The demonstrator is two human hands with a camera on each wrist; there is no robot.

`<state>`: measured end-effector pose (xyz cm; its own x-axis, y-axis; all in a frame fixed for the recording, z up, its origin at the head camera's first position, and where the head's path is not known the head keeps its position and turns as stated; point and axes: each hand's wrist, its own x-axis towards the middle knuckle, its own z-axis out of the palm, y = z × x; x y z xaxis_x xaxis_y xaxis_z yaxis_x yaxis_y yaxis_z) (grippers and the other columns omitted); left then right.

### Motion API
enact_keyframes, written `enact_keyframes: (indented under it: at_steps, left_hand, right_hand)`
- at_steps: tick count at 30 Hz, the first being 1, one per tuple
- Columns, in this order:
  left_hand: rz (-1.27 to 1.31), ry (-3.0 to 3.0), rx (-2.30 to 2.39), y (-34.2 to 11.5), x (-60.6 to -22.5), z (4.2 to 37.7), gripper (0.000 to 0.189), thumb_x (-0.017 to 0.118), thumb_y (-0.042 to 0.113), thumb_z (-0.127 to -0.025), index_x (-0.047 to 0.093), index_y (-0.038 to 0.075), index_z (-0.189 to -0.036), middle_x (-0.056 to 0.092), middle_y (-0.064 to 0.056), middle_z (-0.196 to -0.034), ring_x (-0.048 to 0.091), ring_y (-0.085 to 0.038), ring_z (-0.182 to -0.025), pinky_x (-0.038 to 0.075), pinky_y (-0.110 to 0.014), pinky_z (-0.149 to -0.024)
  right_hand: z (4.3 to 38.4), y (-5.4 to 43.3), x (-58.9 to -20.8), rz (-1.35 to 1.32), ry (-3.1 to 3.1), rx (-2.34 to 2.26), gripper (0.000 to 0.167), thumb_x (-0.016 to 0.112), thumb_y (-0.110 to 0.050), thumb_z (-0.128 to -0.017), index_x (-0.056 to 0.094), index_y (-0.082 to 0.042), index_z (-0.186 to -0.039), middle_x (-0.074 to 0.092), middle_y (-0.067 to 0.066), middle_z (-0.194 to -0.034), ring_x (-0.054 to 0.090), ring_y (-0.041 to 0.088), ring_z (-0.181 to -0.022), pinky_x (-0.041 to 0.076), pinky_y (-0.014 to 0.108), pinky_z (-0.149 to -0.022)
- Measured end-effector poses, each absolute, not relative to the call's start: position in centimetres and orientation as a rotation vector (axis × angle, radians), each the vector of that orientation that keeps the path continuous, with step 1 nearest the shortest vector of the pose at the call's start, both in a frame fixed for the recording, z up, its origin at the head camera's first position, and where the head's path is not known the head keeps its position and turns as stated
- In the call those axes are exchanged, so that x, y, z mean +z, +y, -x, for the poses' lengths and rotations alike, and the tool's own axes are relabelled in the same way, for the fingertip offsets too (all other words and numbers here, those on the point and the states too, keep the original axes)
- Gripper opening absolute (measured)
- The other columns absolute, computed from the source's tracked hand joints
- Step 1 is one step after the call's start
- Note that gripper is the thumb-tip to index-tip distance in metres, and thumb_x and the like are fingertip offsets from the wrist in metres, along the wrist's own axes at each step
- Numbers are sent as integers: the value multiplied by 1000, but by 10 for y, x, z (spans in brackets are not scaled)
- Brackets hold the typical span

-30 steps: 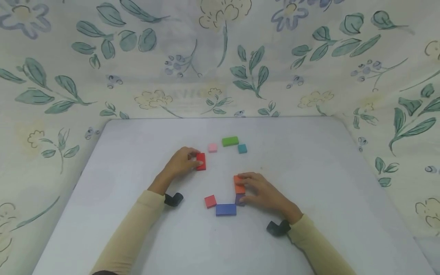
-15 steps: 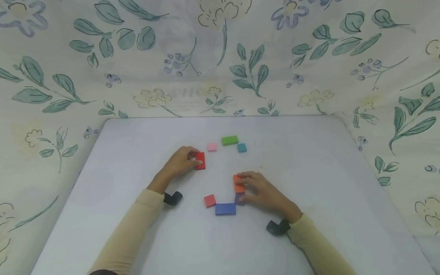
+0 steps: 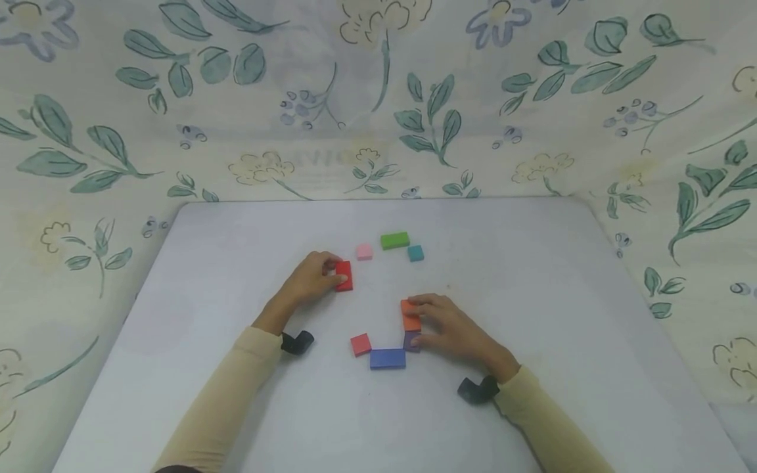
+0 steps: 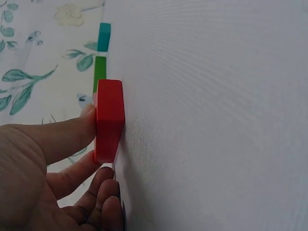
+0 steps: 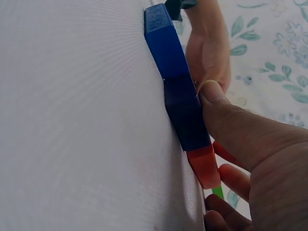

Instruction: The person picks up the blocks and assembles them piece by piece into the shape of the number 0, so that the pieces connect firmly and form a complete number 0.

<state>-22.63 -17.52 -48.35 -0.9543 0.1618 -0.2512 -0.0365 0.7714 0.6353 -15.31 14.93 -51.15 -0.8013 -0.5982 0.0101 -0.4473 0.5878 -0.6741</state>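
Note:
My left hand (image 3: pixel 309 281) holds a red rectangular block (image 3: pixel 346 276) lying on the table, thumb on its top and index finger at its end. In the left wrist view the same red block (image 4: pixel 110 110) shows thumb and index finger against it. My right hand (image 3: pixel 452 332) rests over two touching blocks. Its thumb (image 5: pixel 214 91) lies on the small purple block (image 5: pixel 185 113), and its fingers touch the orange block (image 3: pixel 411 323). Against the purple block lies a long blue block (image 3: pixel 387 359), with a small coral-red square block (image 3: pixel 361 345) at its left corner.
Farther back on the white table (image 3: pixel 520 263) lie a pink square block (image 3: pixel 364 251), a long green block (image 3: pixel 394 241) and a teal block (image 3: pixel 416 253). Behind the table hangs a floral cloth (image 3: pixel 331 98). Black wrist devices (image 3: pixel 478 390) sit by both sleeves.

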Motion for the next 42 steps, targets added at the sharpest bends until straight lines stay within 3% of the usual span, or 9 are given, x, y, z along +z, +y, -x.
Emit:
enact_keyframes:
  at_steps: [8,15,21,42]
  left_hand:
    - [-155,2651,967,-184,-479,221,67,70,35,-92,45,9,-148,48,-18,-141,49,-35,-127,47,-53,-104]
    - [-316,2680,859,-187,-483,211,86,77,36,-85,34,9,-154,37,-17,-157,30,-37,-147,30,-61,-116]
    - [-325,2741,835,-186,-489,208,85,76,34,-85,33,9,-154,35,-18,-158,27,-38,-148,21,-67,-116]
    - [-306,2761,847,-191,-491,212,72,75,35,-85,46,12,-147,41,-18,-150,33,-38,-142,30,-67,-111]
  right_hand:
    - [154,149,-513,891,2592,-1036,54,80,-34,-85,62,-23,-135,50,-4,-148,41,21,-142,40,47,-114]
    - [153,151,-512,884,2610,-1032,54,80,-32,-84,62,-23,-134,50,-5,-148,41,21,-142,41,47,-114]
    - [153,151,-512,900,2611,-1027,54,80,-32,-85,62,-22,-135,50,-5,-148,41,21,-141,41,47,-114]
    - [153,149,-511,846,2611,-1016,54,80,-32,-85,62,-24,-135,50,-6,-148,41,20,-142,41,46,-113]
